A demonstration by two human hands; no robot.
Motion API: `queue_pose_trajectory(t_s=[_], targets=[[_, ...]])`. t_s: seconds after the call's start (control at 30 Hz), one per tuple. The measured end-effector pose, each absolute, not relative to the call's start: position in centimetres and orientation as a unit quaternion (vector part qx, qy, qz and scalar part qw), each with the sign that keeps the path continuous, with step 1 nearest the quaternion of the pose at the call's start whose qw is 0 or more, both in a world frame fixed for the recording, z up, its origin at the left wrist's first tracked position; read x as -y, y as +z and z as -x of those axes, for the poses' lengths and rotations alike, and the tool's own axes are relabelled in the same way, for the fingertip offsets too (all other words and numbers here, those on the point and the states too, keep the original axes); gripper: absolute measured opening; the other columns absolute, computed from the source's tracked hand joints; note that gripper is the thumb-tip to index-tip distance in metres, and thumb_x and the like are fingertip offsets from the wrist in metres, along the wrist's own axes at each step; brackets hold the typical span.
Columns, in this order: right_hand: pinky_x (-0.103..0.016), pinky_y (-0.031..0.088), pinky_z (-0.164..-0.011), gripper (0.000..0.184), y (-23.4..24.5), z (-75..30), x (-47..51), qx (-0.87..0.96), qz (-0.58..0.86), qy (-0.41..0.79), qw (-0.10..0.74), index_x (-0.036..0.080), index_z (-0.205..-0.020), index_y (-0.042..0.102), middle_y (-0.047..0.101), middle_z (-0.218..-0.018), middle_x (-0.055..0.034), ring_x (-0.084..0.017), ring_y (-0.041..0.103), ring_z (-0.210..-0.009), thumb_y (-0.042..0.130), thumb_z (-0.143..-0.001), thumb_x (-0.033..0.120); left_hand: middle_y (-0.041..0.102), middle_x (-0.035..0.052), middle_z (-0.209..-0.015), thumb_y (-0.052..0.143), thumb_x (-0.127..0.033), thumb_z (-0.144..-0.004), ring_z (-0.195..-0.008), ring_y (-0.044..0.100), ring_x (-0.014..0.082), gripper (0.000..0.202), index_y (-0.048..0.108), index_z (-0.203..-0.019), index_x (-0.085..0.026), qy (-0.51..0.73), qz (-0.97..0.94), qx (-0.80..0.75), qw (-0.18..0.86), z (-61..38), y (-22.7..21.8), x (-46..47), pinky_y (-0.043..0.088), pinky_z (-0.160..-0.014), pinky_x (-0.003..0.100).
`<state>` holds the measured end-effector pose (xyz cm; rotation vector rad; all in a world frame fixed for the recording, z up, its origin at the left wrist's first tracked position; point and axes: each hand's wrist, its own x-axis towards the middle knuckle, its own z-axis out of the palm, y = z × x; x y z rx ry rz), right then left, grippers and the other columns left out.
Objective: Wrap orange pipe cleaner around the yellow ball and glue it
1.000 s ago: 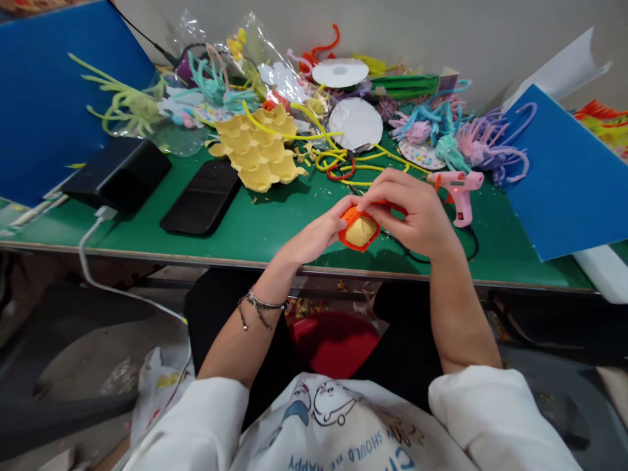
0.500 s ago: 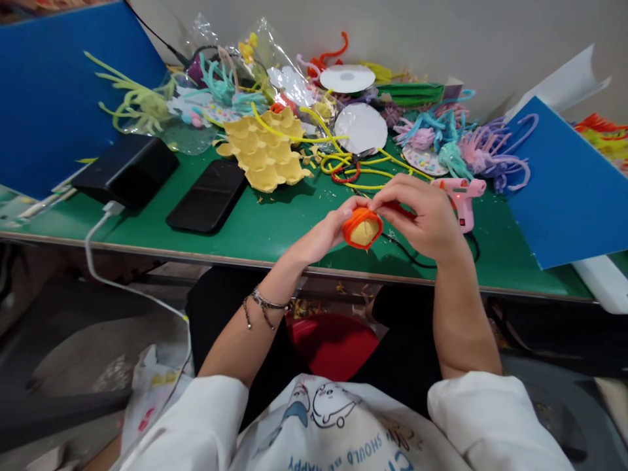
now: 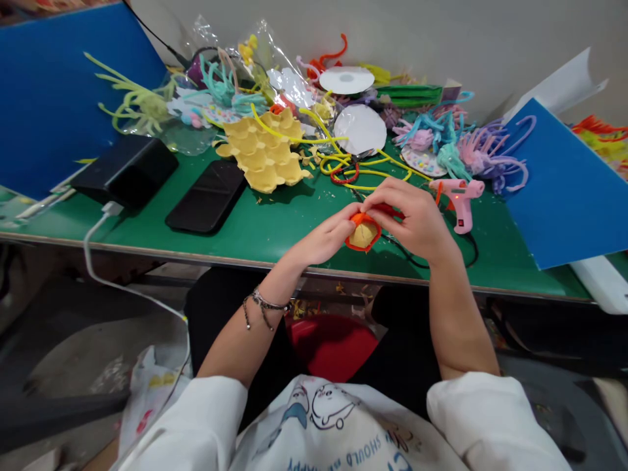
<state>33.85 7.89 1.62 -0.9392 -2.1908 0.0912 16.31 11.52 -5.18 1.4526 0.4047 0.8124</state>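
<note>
Just above the table's front edge, a small yellow egg-carton cup [image 3: 364, 234] has orange pipe cleaner [image 3: 362, 249] wound around its rim. My left hand [image 3: 326, 240] is closed on the cup from the left, fingers over its top edge. From the right, my right hand [image 3: 412, 212] pinches the orange pipe cleaner at the cup's upper edge, its fingertips close to those of my left hand. A loose orange end appears beyond the right hand, near a pink glue gun [image 3: 461, 201] whose small red light is on.
A yellow egg-carton piece [image 3: 265, 156] lies behind my left hand, beside a black phone [image 3: 206, 196] and black box [image 3: 126, 171]. Yellow pipe cleaners [image 3: 343, 165], white discs [image 3: 360, 129] and pipe-cleaner bundles crowd the back. Blue boards [image 3: 564, 190] stand at both sides.
My left fingers have shifted right and up over the cup's top edge. My right hand has moved slightly left, and more of the loose orange end shows by the glue gun.
</note>
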Motion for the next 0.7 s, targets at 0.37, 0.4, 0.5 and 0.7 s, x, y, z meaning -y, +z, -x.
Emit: queue_pose_trajectory(t_s=[0.37, 0.4, 0.5, 0.7], targets=[[-0.026, 0.044, -0.065, 0.009, 1.8, -34.8, -8.0, 0.855, 0.365, 0.032, 0.367, 0.020, -0.087, 0.068, 0.065, -0.082, -0.0015, -0.013, 0.059, -0.073, 0.060, -0.090, 0.017, 0.063, 0.0053, -0.125, 0.052, -0.030, -0.070, -0.121, 0.052, 0.0260, 0.042, 0.061, -0.110, -0.019, 0.385, -0.537, -0.180, 0.728, -17.1, -5.0, -11.9, 0.038, -0.106, 0.040], [-0.026, 0.044, -0.064, 0.010, 1.7, -34.8, -8.0, 0.855, 0.365, 0.032, 0.367, 0.020, -0.088, 0.068, 0.065, -0.082, -0.0015, -0.013, 0.059, -0.072, 0.060, -0.090, 0.017, 0.064, 0.0052, -0.121, 0.052, -0.030, -0.068, -0.118, 0.054, 0.0255, 0.042, 0.061, -0.108, -0.019, 0.391, -0.524, -0.171, 0.737, -17.1, -4.8, -11.8, 0.040, -0.104, 0.039], [-0.026, 0.044, -0.064, 0.011, 1.6, -34.8, -8.1, 0.855, 0.363, 0.035, 0.368, 0.020, -0.088, 0.069, 0.065, -0.082, -0.0014, -0.013, 0.058, -0.071, 0.059, -0.091, 0.017, 0.068, 0.0050, -0.112, 0.053, -0.032, -0.068, -0.110, 0.058, 0.0235, 0.038, 0.062, -0.102, -0.018, 0.404, -0.501, -0.149, 0.751, -17.3, -4.3, -11.6, 0.044, -0.098, 0.034], [-0.026, 0.044, -0.064, 0.012, 1.6, -34.8, -8.1, 0.863, 0.352, 0.036, 0.360, 0.020, -0.089, 0.070, 0.063, -0.082, -0.0013, -0.013, 0.058, -0.072, 0.059, -0.092, 0.019, 0.068, 0.0052, -0.109, 0.060, -0.043, -0.073, -0.097, 0.060, 0.0193, 0.037, 0.062, -0.100, -0.018, 0.403, -0.500, -0.155, 0.750, -17.5, -4.0, -11.2, 0.045, -0.089, 0.030]])
